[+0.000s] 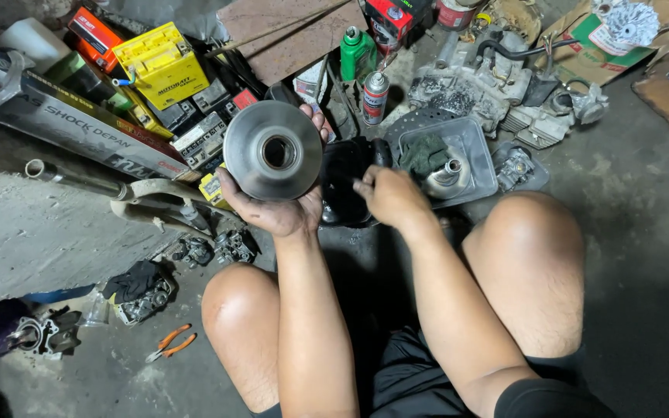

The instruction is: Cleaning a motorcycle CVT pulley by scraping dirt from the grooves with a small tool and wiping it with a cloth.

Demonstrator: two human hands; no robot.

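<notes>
Bare floor (644, 193) open at right, black pan (346, 186), clear tray (466, 147) and engine parts (482, 85) crowding ahead, boxes (156, 70) blocking left

Just one view here, a head-mounted cam looking almost straight down past the person's knees at the concrete floor (644, 201). It sits pretty close, arm's reach from the hands, with the parts clutter filling the top of frame.

**What stays out of sight**

The metal disc (273, 150) covers most of the left hand (280, 205)'s fingers. The right hand (387, 195) hides whatever its fingertips touch at the black tray (344, 174). The cardboard box (602, 35) runs off the top edge. The engine parts (505, 89) blur into one grey clutter.
</notes>
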